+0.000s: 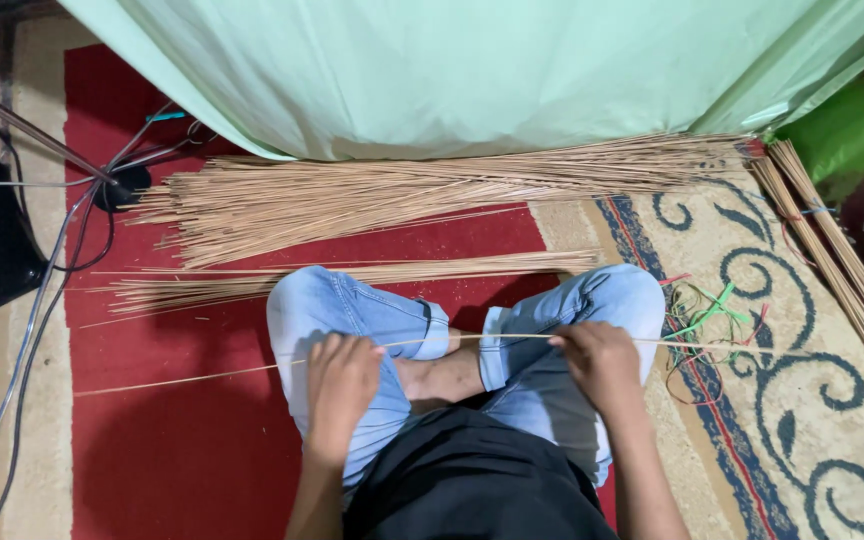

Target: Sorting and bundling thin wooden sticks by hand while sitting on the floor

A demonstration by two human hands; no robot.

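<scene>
Hands, left point(340, 385) and right point(600, 362), pinch one long thin tan stick point(472, 338) held flat above blue-jeaned knees point(352, 310), near the stick pile point(372, 195).

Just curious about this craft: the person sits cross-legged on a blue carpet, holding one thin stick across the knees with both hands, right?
Not quite: the head view shows the carpet under the person is red, not blue. The rest holds: the left hand and right hand hold one thin stick across the knees.
</scene>
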